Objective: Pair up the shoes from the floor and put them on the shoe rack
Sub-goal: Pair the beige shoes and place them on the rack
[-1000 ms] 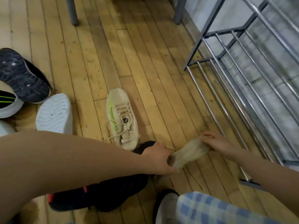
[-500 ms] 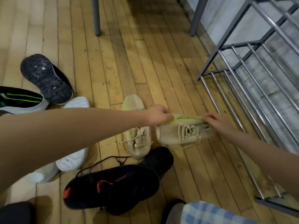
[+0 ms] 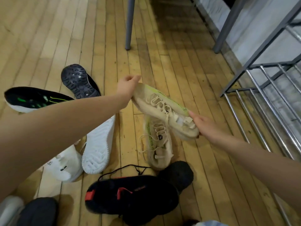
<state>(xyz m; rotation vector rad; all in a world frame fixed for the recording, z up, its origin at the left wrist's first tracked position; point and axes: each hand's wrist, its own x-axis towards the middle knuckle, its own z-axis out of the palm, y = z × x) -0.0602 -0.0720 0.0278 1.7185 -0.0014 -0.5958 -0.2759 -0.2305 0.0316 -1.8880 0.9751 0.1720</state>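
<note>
Both grips pinch one beige sneaker (image 3: 164, 110)

Left hand (image 3: 126, 88) clasps its toe; right hand (image 3: 206, 126) clamps its heel; held above its mate (image 3: 157, 142) lying on the floor (image 3: 179, 62).

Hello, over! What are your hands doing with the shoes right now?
Both hands, left and right, grip one beige shoe, lifted. Its mate on floor. Rack right, path open.

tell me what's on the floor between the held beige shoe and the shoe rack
Nothing: in the head view, only bare wooden floor lies between the beige shoe, held by both hands, and the shoe rack.
</note>
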